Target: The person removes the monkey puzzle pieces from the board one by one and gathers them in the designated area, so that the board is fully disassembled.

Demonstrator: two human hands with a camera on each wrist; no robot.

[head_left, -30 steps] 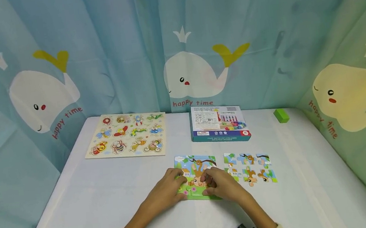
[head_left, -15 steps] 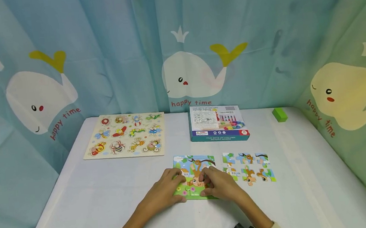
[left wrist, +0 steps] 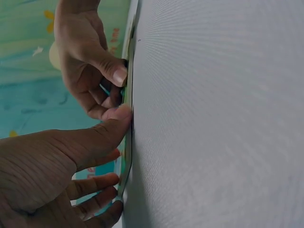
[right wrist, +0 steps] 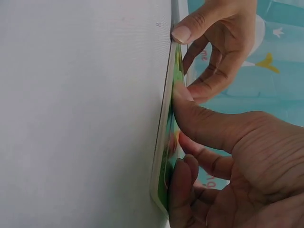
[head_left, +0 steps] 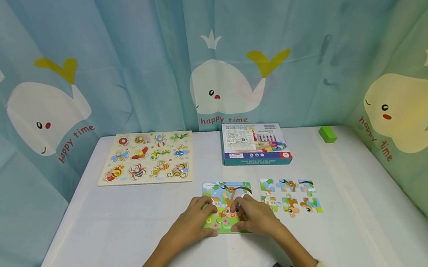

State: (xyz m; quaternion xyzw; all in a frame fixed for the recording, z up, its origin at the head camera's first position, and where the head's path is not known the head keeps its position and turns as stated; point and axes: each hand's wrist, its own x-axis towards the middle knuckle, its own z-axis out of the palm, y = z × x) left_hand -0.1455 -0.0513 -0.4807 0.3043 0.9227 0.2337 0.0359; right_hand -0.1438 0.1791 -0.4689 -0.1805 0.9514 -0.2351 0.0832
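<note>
A small jigsaw board (head_left: 225,231) with a monkey picture lies flat on the white table, in front of the person. The left hand (head_left: 193,220) holds its lower left corner, thumb on the near edge and spread fingers along the left side. Over the lower right part of the picture, the right hand (head_left: 258,216) bends its thumb and fingers onto a green puzzle piece (head_left: 226,223), mostly covered by that hand. In the right wrist view, the right thumb (right wrist: 190,107) and fingertips are right at the picture surface. The left thumb (left wrist: 118,114) meets the board edge in the left wrist view.
Several loose puzzle pieces (head_left: 291,206) lie in two rows right of the board. Behind stand an insect peg puzzle (head_left: 149,158) at left, a flat bead box (head_left: 255,144) in the middle and a green block (head_left: 327,134) at right. Whale-printed curtains (head_left: 151,70) enclose the table.
The right hand has shifted slightly left over the board, its thumb sliding along the lower edge of the picture. The left hand stays at its corner. The view has drifted a little.
</note>
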